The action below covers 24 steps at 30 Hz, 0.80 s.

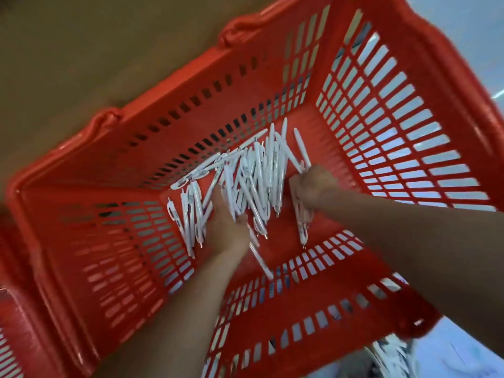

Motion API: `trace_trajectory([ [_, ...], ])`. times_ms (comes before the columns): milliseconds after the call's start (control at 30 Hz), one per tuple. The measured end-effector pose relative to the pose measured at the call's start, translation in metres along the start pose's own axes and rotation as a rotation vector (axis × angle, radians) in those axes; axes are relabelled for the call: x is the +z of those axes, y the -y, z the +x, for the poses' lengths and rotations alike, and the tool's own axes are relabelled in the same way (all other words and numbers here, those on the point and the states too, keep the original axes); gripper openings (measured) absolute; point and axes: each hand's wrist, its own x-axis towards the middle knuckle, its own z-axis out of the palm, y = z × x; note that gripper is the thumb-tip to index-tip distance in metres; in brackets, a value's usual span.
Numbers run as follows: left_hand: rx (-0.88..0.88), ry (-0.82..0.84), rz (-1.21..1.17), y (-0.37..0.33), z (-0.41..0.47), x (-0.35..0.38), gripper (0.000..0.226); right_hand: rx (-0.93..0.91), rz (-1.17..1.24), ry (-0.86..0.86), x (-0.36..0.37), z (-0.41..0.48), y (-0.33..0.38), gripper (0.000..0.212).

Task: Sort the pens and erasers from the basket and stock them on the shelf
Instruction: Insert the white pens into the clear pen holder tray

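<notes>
Red slatted basket (381, 110): 1 | white pens (253, 181): dozens heaped on its floor | left hand (226, 222) grip: closed among pens | right hand (313, 186) grip: closed on several pens | brown surface (81, 64) beyond

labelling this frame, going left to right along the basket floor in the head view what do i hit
left basket wall → loose pens → left hand → main pen pile → right hand with a grip on a few pens → right basket wall
</notes>
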Motion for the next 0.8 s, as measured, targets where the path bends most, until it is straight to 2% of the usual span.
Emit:
trace_trajectory([
  [133, -0.085, -0.002, -0.045, -0.013, -0.016, -0.038, 0.068, 0.073, 0.289, 0.151, -0.034, -0.038, 0.001, 0.041],
  [233, -0.04, -0.031, -0.045, -0.026, -0.035, -0.068, 0.056, 0.074, 0.402, 0.192, -0.062, -0.074, 0.006, 0.036],
  [367, 0.057, -0.086, 0.084, -0.045, -0.062, -0.107, 0.055, 0.069, 0.781, 0.315, -0.096, -0.118, 0.018, 0.017],
  [567, 0.2, -0.092, 0.047, -0.077, -0.103, -0.161, 0.041, 0.107, 0.949, 0.304, -0.145, -0.186, 0.037, 0.005],
  [700, 0.224, -0.124, -0.051, -0.109, -0.141, -0.199, 0.045, 0.085, 1.024, 0.284, -0.174, -0.242, 0.05, 0.004],
  [800, 0.295, -0.078, -0.257, -0.144, -0.177, -0.233, 0.048, -0.008, 0.85, 0.202, -0.194, -0.284, 0.063, 0.015],
])
